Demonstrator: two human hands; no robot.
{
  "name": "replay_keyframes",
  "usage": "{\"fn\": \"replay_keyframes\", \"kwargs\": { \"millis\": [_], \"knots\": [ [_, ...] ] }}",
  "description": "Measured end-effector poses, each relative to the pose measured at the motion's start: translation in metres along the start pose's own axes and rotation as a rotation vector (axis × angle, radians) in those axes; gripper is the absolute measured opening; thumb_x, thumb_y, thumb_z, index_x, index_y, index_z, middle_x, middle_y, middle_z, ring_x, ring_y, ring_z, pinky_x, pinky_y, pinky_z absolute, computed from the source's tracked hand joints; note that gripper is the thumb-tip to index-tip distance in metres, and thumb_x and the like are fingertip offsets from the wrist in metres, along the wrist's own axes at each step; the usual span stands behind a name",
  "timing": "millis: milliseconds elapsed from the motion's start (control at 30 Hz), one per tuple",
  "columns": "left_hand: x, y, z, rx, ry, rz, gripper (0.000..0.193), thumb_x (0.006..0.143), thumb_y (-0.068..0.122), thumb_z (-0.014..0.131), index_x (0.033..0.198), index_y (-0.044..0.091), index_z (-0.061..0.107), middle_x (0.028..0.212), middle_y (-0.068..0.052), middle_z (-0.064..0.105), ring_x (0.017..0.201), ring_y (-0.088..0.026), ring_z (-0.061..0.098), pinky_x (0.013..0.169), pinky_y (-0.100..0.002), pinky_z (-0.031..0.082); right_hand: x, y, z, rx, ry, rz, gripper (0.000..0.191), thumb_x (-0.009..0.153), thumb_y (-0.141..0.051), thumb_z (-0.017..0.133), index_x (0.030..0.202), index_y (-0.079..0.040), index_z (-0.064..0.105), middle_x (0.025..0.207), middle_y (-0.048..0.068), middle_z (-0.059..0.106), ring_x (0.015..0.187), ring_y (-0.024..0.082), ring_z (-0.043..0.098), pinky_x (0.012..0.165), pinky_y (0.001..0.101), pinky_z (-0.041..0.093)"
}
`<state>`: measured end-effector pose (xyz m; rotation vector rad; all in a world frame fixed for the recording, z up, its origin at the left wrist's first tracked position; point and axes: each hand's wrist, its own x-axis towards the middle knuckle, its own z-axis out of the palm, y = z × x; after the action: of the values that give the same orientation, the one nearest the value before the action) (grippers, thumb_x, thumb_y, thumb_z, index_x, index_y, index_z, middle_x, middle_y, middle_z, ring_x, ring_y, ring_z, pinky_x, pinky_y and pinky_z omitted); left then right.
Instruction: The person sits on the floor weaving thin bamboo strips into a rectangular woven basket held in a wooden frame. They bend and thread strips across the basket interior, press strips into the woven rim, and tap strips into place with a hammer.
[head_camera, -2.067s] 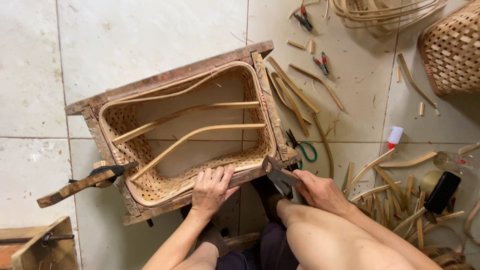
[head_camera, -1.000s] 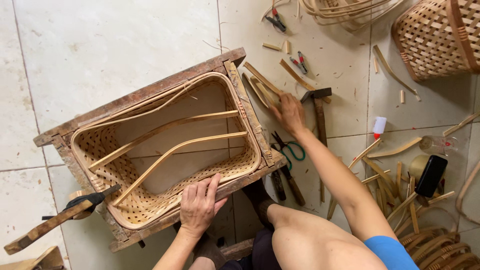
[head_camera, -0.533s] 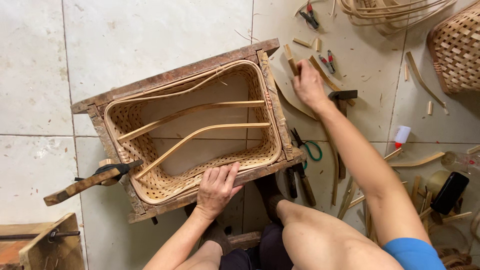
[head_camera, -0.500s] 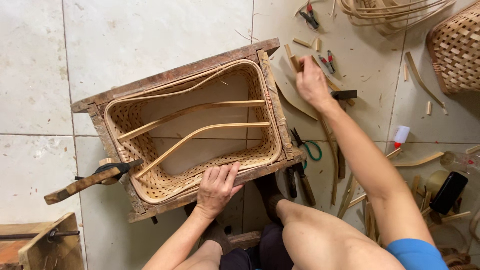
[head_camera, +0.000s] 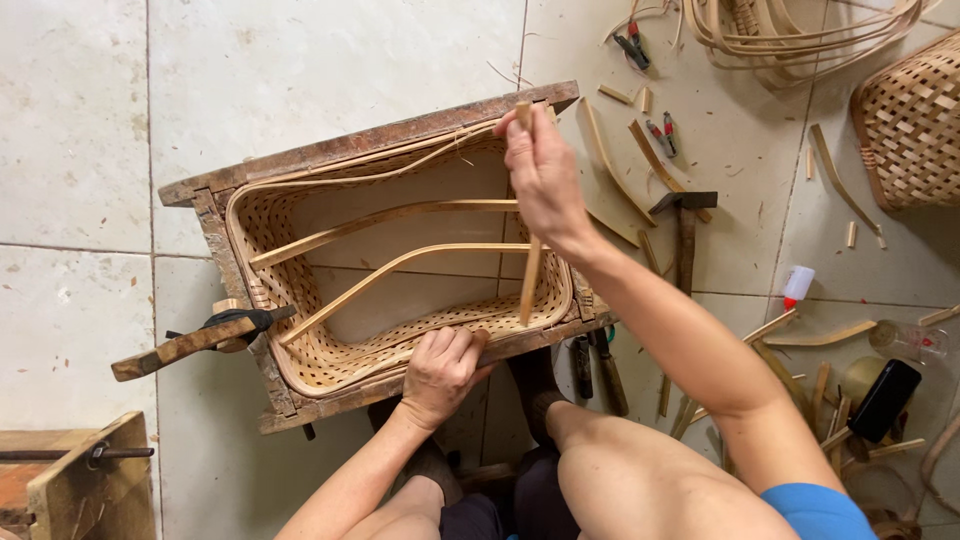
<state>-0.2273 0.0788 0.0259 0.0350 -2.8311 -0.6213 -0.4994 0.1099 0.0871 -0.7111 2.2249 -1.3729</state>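
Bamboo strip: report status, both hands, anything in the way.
Right hand grips bamboo strip upright over woven basket. Left hand presses basket's near rim. Two bent ribs cross the basket beside the strip.

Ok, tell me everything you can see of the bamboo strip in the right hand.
The bamboo strip is a thin, flat, pale tan sliver, straight and plain. The right hand pinches it near its upper end, so it hangs roughly upright over the woven basket, its lower tip near the basket's near wall. The left hand does not touch it.

Right hand (head_camera: 545, 175) grips bamboo strip (head_camera: 529, 285) upright over basket (head_camera: 300, 350) in wooden frame (head_camera: 370, 140); left hand (head_camera: 440, 372) presses the near rim.
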Motion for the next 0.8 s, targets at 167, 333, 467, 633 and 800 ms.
{"fn": "replay_keyframes", "kwargs": {
  "millis": [167,333,467,633,800],
  "knots": [
    [0.002,0.001,-0.002,-0.001,-0.028,-0.001,0.055,0.07,0.039,0.083,0.111,0.005,0.069,0.087,-0.004,0.054,0.084,-0.022,0.055,0.075,-0.036,0.047,0.001,0.034,0.035,0.028,0.106,-0.051,0.025,0.115,-0.023,0.041,0.11,-0.007,0.059,0.077,-0.003,0.05,0.067,0.008,0.048,0.06,0.0288,0.045],
    [0.002,0.0,-0.002,-0.006,0.016,0.006,0.055,0.067,0.038,0.082,0.11,0.005,0.068,0.09,-0.004,0.054,0.087,-0.023,0.056,0.078,-0.036,0.048,0.004,0.046,0.043,-0.043,0.088,0.051,0.027,0.113,-0.024,0.04,0.107,-0.007,0.06,0.067,-0.003,0.051,0.059,0.009,0.049,0.054,0.0287,0.042],
    [0.007,-0.001,-0.007,-0.068,-0.068,-0.017,0.049,0.069,0.042,0.084,0.097,0.006,0.069,0.089,-0.007,0.056,0.085,-0.025,0.057,0.076,-0.038,0.048,0.01,0.047,0.044,-0.167,-0.065,0.167,0.031,0.113,-0.025,0.035,0.101,-0.006,0.056,0.064,0.001,0.05,0.05,0.011,0.044,0.042,0.0294,0.035],
    [0.067,-0.049,-0.012,-0.149,0.142,-0.053,0.043,0.081,0.047,0.087,0.094,0.009,0.071,0.108,-0.011,0.065,0.1,-0.026,0.061,0.093,-0.046,0.047,0.019,0.045,0.049,-0.245,-0.142,0.196,0.029,0.111,-0.023,0.031,0.099,-0.004,0.049,0.06,0.004,0.057,0.043,0.012,0.047,0.033,0.0282,0.037],
    [0.15,-0.137,-0.006,0.095,0.311,-0.233,0.047,0.074,0.021,0.091,0.113,0.013,0.067,0.133,-0.007,0.06,0.127,-0.033,0.059,0.114,-0.076,0.017,0.021,0.035,0.047,-0.366,-0.163,0.102,0.03,0.113,-0.02,0.031,0.097,-0.001,0.047,0.06,0.009,0.059,0.044,0.018,0.055,0.035,0.0299,0.044]
  ]
}}
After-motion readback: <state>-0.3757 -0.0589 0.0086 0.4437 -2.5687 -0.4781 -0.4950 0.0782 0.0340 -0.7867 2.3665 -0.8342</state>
